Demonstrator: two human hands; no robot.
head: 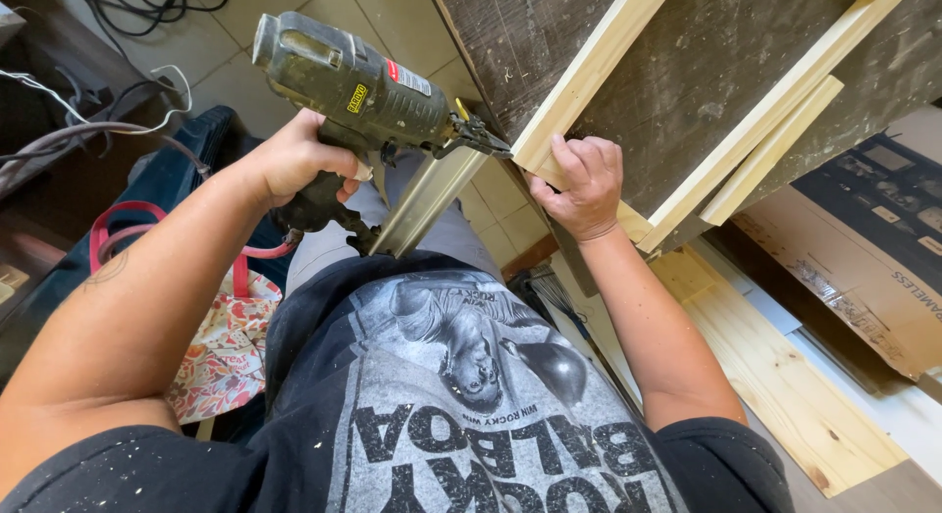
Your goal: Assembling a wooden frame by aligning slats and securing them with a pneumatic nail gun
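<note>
1. The nail gun handle is hidden inside the left hand; no trigger finger shows.
2. The wooden frame runs off the top edge.
3. The right hand covers the frame's near corner joint.
4. The cardboard box is cut by the right edge.

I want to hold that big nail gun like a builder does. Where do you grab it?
Grab the nail gun by its dark handle under the body, coming from behind, away from the nose touching the wooden frame. The left hand wraps it there now; the right hand steadies the frame's corner.
</note>
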